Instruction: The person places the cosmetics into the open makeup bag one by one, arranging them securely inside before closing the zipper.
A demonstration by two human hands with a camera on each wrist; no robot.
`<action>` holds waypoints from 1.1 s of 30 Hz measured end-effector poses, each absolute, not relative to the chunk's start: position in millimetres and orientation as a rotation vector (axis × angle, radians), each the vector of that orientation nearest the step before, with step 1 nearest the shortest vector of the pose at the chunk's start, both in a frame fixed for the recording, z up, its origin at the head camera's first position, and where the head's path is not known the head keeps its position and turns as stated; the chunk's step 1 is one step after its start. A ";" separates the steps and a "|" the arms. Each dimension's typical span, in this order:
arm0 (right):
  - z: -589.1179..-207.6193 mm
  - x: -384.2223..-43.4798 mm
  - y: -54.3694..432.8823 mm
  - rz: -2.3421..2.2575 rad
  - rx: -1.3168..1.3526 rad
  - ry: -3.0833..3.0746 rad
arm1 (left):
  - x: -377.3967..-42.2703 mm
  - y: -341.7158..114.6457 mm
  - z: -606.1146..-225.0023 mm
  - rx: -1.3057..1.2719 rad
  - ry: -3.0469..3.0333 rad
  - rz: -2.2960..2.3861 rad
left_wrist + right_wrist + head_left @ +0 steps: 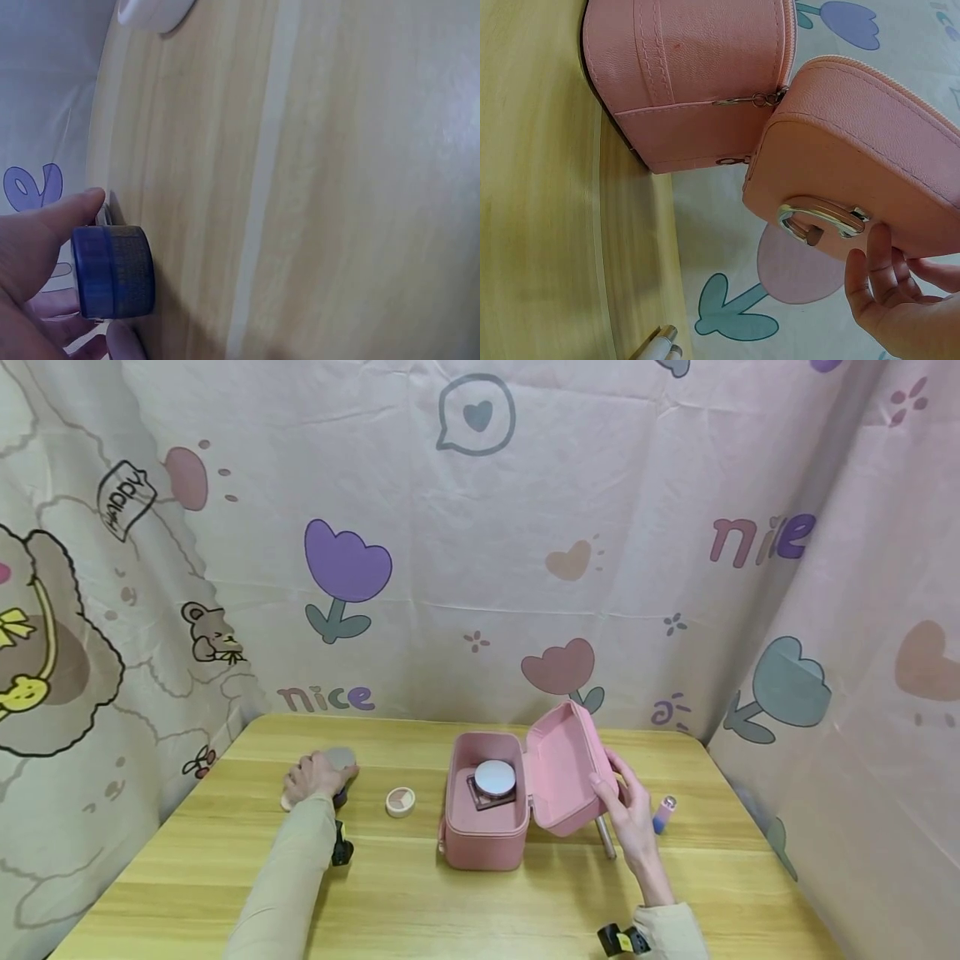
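Observation:
A pink cosmetic case (486, 852) stands unzipped, its lid (564, 768) swung over to the right. My right hand (630, 810) grips the lid's far edge, with the thumb at the rim; in the right wrist view its fingers (883, 262) lie by the handle (821, 214). Inside the case, a round white compact (495, 777) lies on a dark-framed square palette (480, 799). My left hand (311, 778) reaches over a grey disc (340, 760) and a blue jar (112, 271). The jar hides most of its fingers, so its grip is unclear.
A round three-colour eyeshadow pan (401, 802) lies between the left hand and the case. A slim tube (606, 837) lies under the raised lid, and a pink-and-blue tube (663, 814) sits further right. A patterned curtain (465, 568) hangs behind the wooden table (420, 910).

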State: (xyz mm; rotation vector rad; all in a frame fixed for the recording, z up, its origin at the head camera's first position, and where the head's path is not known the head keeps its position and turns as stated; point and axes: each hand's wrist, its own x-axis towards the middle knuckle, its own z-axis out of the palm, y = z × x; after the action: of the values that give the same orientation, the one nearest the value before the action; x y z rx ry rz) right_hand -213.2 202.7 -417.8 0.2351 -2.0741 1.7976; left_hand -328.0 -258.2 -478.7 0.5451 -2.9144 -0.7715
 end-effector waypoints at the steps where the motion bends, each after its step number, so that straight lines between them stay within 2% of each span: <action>1: -417.7 -213.4 202.6 1.797 0.236 -2.073 | -327.7 -258.4 -479.1 0.544 -2.907 -0.771; 16: -417.4 -212.9 202.1 1.811 0.233 -2.080 | -325.2 -259.5 -481.2 0.424 -2.824 -0.847; 33: -418.0 -212.3 202.4 1.790 0.237 -2.070 | -326.3 -238.7 -466.6 0.346 -2.657 -1.047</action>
State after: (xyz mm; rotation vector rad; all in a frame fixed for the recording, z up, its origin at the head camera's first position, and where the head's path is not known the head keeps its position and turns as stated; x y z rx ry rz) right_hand -212.3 202.4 -418.0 0.2370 -2.0705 1.7903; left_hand -326.3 -238.7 -466.6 0.3457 -2.6572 -1.0470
